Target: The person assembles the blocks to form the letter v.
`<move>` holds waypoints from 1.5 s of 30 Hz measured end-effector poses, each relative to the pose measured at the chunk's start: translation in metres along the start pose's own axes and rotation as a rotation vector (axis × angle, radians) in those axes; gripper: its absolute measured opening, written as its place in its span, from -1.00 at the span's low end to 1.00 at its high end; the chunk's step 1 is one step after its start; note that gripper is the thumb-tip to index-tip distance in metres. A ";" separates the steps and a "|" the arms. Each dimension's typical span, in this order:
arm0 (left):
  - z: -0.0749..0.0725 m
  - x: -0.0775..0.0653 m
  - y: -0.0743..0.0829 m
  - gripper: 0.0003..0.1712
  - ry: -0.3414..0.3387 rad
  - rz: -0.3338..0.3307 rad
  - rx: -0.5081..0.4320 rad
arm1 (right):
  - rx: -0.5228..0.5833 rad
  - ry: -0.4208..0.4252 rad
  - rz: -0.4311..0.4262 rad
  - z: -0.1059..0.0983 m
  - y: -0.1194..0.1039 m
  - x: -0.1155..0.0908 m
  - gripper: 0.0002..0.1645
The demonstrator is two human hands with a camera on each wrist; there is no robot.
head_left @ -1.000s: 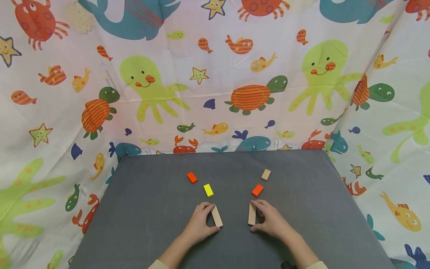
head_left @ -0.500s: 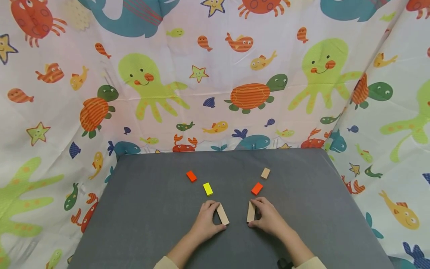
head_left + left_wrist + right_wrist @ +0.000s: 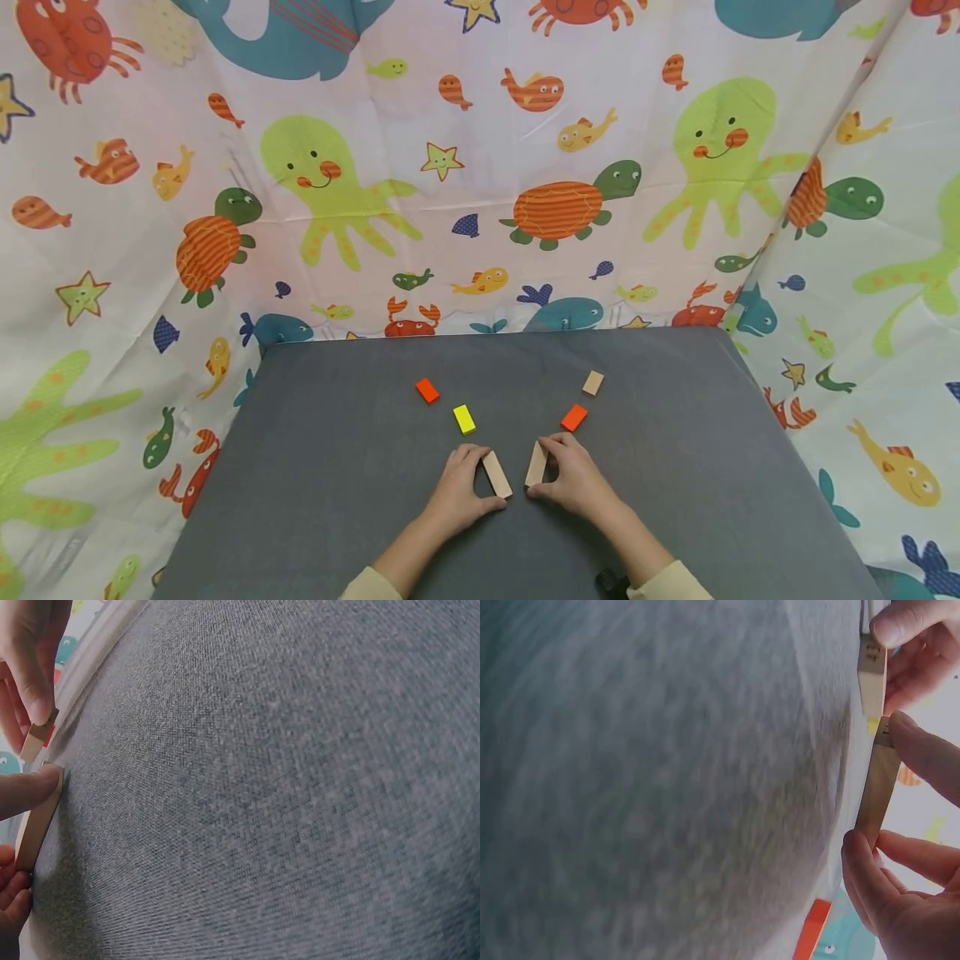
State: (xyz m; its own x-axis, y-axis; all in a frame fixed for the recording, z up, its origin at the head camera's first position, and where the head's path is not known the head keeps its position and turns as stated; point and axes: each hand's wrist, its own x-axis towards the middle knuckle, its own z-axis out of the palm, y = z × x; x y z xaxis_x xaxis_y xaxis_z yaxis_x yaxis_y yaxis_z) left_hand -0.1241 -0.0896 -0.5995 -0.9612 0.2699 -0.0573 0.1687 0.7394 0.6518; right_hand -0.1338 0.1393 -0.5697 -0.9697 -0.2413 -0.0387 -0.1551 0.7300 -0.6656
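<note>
In the head view my left hand [image 3: 456,490] pinches a plain wooden block [image 3: 497,475] by its two ends, thumb at the near end and fingers at the far end. Across a small gap, my right hand [image 3: 576,477] grips another plain wooden block [image 3: 536,464] the same way. The two blocks lean toward each other at their near ends and stay apart. In the right wrist view, small dark printed marks show on the end of the right block [image 3: 877,787] and on the left block [image 3: 872,675].
Beyond the hands lie a yellow block [image 3: 464,419], a red-orange block [image 3: 427,391] at left, another red-orange block [image 3: 573,417] at right and a small plain block [image 3: 593,382]. A grey cloth covers the table [image 3: 337,433]. A sea-animal curtain [image 3: 465,192] hangs behind.
My left hand has shifted its block to the right, then held still. My right hand has carried its block left and slightly away, turning it. The head view has drifted slightly.
</note>
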 end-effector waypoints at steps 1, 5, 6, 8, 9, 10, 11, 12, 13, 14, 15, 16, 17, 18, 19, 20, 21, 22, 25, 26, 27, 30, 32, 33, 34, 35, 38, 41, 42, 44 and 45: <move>0.000 0.000 0.000 -0.02 0.001 0.002 0.001 | 0.001 -0.002 0.004 0.002 -0.001 0.000 0.01; -0.001 0.001 0.000 -0.03 0.007 0.005 0.002 | 0.017 -0.013 -0.012 0.008 -0.005 0.002 0.00; -0.001 0.001 0.000 -0.03 0.009 0.006 0.003 | 0.018 -0.018 -0.018 0.009 -0.006 0.002 -0.01; -0.001 0.001 0.000 -0.04 0.011 0.008 0.009 | 0.021 -0.033 -0.021 0.011 -0.007 0.003 -0.01; -0.002 0.000 0.000 -0.04 0.010 0.006 0.009 | 0.014 -0.037 -0.030 0.012 -0.007 0.003 0.00; -0.002 0.000 0.000 -0.04 0.009 0.003 0.009 | 0.009 -0.040 -0.035 0.013 -0.007 0.003 0.00; -0.002 0.000 0.000 -0.04 0.009 0.001 0.009 | 0.003 -0.044 -0.035 0.013 -0.008 0.003 0.00; -0.002 0.000 0.000 -0.04 0.008 0.001 0.010 | -0.002 -0.046 -0.036 0.014 -0.008 0.003 0.00; -0.002 0.000 0.000 -0.04 0.008 0.001 0.010 | -0.003 -0.045 -0.038 0.015 -0.008 0.003 0.00; -0.003 0.000 0.000 -0.04 0.008 0.001 0.010 | -0.007 -0.044 -0.043 0.015 -0.009 0.002 0.00; -0.003 0.000 0.000 -0.04 0.008 -0.002 0.008 | -0.011 -0.042 -0.046 0.016 -0.009 0.002 0.00; -0.003 0.000 0.000 -0.04 0.010 0.000 0.008 | -0.011 -0.043 -0.041 0.016 -0.010 0.002 0.01; -0.003 0.000 0.000 -0.04 0.012 0.007 0.011 | -0.016 -0.046 -0.036 0.017 -0.011 0.002 0.01; -0.003 0.000 0.000 -0.05 0.014 0.010 0.011 | -0.019 -0.046 -0.034 0.018 -0.011 0.002 0.02; -0.004 0.000 0.000 -0.05 0.014 0.011 0.010 | -0.021 -0.048 -0.031 0.018 -0.012 0.002 0.02; -0.004 0.000 0.000 -0.04 0.012 0.011 0.008 | -0.026 -0.050 -0.028 0.018 -0.013 0.001 0.03; -0.004 0.000 0.000 -0.04 0.010 0.012 0.005 | -0.026 -0.055 -0.022 0.019 -0.013 0.001 0.03; -0.004 0.000 -0.001 -0.02 0.007 0.013 -0.001 | -0.028 -0.059 -0.017 0.019 -0.014 0.001 0.04; -0.005 0.000 -0.002 0.05 -0.007 0.003 -0.017 | -0.023 -0.080 -0.010 0.017 -0.015 0.001 0.10; -0.005 0.000 -0.002 0.08 -0.011 0.003 -0.020 | -0.019 -0.087 -0.007 0.015 -0.015 0.001 0.13; -0.005 0.000 -0.002 0.10 -0.014 0.004 -0.022 | -0.014 -0.095 -0.001 0.014 -0.016 0.002 0.14; -0.005 -0.001 -0.002 0.12 -0.017 0.020 -0.020 | 0.000 -0.103 0.025 0.009 -0.015 0.002 0.15; -0.005 -0.002 -0.002 0.10 -0.020 0.028 -0.017 | 0.002 -0.095 0.036 0.007 -0.014 0.003 0.13; -0.004 -0.002 -0.003 0.09 -0.020 0.032 -0.013 | 0.000 -0.087 0.038 0.005 -0.013 0.003 0.11; -0.004 -0.002 -0.003 0.08 -0.020 0.036 -0.011 | -0.001 -0.079 0.038 0.004 -0.012 0.004 0.10; -0.003 -0.002 -0.004 0.06 -0.018 0.039 -0.007 | -0.003 -0.070 0.036 0.003 -0.011 0.005 0.09; -0.002 -0.002 -0.005 0.04 -0.021 0.037 0.001 | -0.002 -0.035 0.015 -0.002 -0.009 0.009 0.06; -0.002 -0.002 -0.005 0.03 -0.019 0.039 0.003 | -0.007 0.010 -0.004 -0.008 -0.007 0.011 0.02; -0.001 -0.002 -0.005 0.03 -0.018 0.039 0.005 | -0.010 0.026 -0.009 -0.010 -0.006 0.012 0.00; -0.001 -0.002 -0.004 0.03 -0.015 0.035 0.006 | -0.011 0.053 -0.011 -0.013 -0.005 0.013 -0.02; 0.000 -0.002 -0.004 0.03 -0.015 0.032 0.008 | -0.012 0.064 -0.010 -0.015 -0.005 0.014 -0.03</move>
State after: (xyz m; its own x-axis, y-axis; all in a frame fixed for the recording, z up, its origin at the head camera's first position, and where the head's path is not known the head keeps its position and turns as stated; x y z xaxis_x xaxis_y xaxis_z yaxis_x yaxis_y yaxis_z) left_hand -0.1231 -0.0933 -0.6020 -0.9518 0.3030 -0.0481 0.2013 0.7351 0.6474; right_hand -0.1494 0.1419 -0.5561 -0.9780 -0.2079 0.0160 -0.1670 0.7355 -0.6566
